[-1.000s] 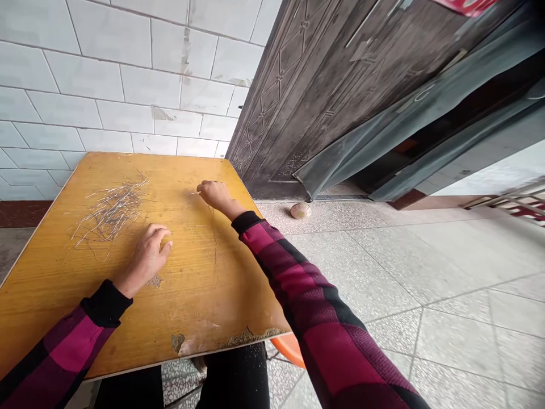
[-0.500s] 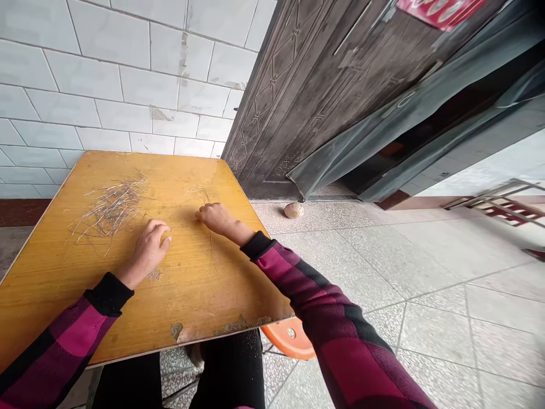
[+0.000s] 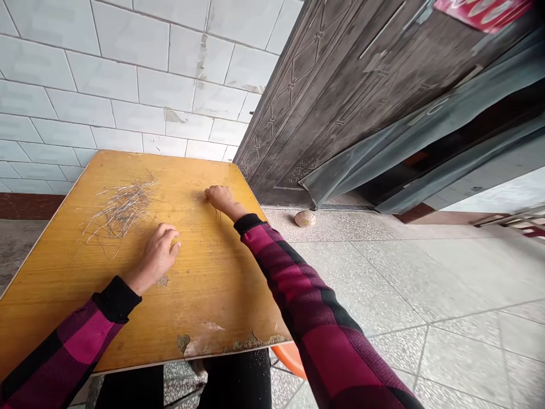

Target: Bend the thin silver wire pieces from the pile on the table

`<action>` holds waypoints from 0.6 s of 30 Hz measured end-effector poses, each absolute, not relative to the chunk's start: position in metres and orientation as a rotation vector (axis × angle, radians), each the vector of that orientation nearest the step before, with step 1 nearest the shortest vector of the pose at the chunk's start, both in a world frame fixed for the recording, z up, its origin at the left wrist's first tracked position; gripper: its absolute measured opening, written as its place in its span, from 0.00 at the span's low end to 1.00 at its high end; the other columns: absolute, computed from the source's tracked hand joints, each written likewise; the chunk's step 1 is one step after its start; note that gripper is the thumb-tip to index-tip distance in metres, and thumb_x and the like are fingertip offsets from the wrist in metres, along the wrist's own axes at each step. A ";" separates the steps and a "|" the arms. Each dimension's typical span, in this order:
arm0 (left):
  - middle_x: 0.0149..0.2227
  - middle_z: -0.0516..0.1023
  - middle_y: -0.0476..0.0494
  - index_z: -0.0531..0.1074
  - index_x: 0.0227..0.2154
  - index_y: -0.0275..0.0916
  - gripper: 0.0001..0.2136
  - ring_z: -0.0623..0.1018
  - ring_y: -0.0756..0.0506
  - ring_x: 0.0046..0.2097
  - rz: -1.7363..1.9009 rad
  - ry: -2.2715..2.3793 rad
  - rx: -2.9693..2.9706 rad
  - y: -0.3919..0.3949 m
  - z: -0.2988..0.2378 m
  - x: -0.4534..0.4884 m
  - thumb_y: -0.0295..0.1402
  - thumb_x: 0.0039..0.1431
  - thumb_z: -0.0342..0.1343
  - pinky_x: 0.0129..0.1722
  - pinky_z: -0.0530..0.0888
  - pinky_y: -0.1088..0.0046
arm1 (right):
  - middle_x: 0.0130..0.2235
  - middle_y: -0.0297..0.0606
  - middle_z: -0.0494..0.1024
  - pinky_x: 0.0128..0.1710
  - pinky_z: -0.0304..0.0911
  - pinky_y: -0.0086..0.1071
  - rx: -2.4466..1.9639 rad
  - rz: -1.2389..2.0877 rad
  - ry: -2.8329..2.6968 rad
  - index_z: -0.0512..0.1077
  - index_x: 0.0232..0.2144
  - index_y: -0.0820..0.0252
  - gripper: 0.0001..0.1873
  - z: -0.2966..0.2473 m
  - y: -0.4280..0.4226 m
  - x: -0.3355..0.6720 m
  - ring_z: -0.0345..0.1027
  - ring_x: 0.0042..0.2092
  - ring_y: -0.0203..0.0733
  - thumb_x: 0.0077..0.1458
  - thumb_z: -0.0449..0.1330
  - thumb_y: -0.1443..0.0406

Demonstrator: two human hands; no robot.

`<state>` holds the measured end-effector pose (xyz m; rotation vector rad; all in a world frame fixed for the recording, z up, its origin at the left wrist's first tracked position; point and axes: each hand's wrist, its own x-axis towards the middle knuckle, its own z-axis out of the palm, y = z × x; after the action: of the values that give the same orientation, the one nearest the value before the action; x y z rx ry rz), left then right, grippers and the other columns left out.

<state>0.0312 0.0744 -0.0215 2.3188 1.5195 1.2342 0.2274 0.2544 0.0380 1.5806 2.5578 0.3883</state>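
Observation:
A loose tangle of thin metal wires (image 3: 121, 210) lies on the left half of the yellow wooden table (image 3: 200, 307). My left hand (image 3: 158, 253) rests on the tabletop just right of and below this tangle. Its fingers are loosely bent, the thumb stands apart, and no object shows in it. Farther up and to the right, my right hand (image 3: 220, 199) is closed low over the table, fingertips pinched on thin wire. Fine wire ends stick out beside and beneath that hand; how many it holds is hidden.
White wall tiles (image 3: 149, 91) border the table's far side. To the right stands a dark carved door (image 3: 293, 113) with a grey-green curtain (image 3: 361, 159). A ball (image 3: 305, 218) lies on the floor, and an orange stool (image 3: 289, 358) is partly under the table.
My right hand has moved away from me toward the far right part of the table, to the wires there. My left hand has stayed nearly in place. The camera view has shifted slightly.

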 end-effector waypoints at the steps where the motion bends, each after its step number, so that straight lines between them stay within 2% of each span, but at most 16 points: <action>1: 0.42 0.70 0.39 0.69 0.37 0.37 0.07 0.73 0.42 0.45 1.238 1.525 2.324 0.074 -0.022 0.032 0.22 0.55 0.52 0.46 0.72 0.63 | 0.44 0.52 0.77 0.37 0.62 0.34 1.614 0.389 2.561 0.74 0.43 0.62 0.17 0.040 0.255 0.228 0.72 0.43 0.48 0.59 0.49 0.73; 4: 0.41 0.71 0.38 0.69 0.37 0.36 0.08 0.74 0.43 0.45 1.219 1.569 2.344 0.074 -0.018 0.032 0.22 0.55 0.52 0.46 0.72 0.65 | 0.46 0.50 0.76 0.34 0.61 0.33 1.698 0.398 2.604 0.73 0.45 0.62 0.17 0.045 0.245 0.231 0.72 0.42 0.48 0.60 0.48 0.71; 7: 0.42 0.72 0.38 0.71 0.37 0.36 0.07 0.74 0.42 0.44 1.036 1.763 2.358 0.077 -0.001 0.018 0.24 0.55 0.53 0.44 0.72 0.67 | 0.44 0.46 0.76 0.32 0.58 0.31 1.730 0.385 2.775 0.74 0.44 0.60 0.15 0.048 0.214 0.239 0.72 0.41 0.46 0.60 0.49 0.68; 9: 0.41 0.73 0.37 0.73 0.34 0.36 0.06 0.74 0.42 0.41 0.770 1.971 2.334 0.078 0.021 -0.003 0.25 0.55 0.53 0.40 0.71 0.68 | 0.42 0.43 0.77 0.31 0.57 0.30 1.696 0.272 2.984 0.75 0.40 0.60 0.12 0.046 0.183 0.247 0.71 0.38 0.43 0.59 0.52 0.67; 12: 0.32 0.76 0.43 0.74 0.25 0.39 0.04 0.75 0.44 0.35 0.347 2.091 2.142 0.077 0.057 -0.048 0.26 0.50 0.54 0.32 0.67 0.71 | 0.39 0.42 0.77 0.30 0.58 0.29 1.526 -0.024 3.233 0.75 0.37 0.61 0.10 0.038 0.133 0.254 0.70 0.31 0.37 0.58 0.54 0.66; 15: 0.29 0.77 0.46 0.75 0.24 0.40 0.05 0.75 0.45 0.33 0.250 2.127 2.023 0.069 0.079 -0.089 0.29 0.49 0.54 0.30 0.64 0.72 | 0.37 0.41 0.77 0.30 0.60 0.28 1.456 -0.261 3.370 0.74 0.36 0.62 0.09 0.028 0.096 0.252 0.69 0.29 0.35 0.59 0.54 0.66; 18: 0.32 0.78 0.46 0.76 0.27 0.40 0.07 0.75 0.45 0.35 0.228 2.079 2.079 0.053 0.079 -0.115 0.29 0.49 0.53 0.33 0.66 0.73 | 0.37 0.42 0.77 0.31 0.61 0.29 1.399 -0.378 3.414 0.74 0.36 0.62 0.09 0.016 0.082 0.244 0.69 0.30 0.36 0.59 0.53 0.67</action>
<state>-0.1147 0.0531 0.0786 2.0792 2.0790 0.2281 0.2444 0.0818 0.0157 1.3987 3.4135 -0.3780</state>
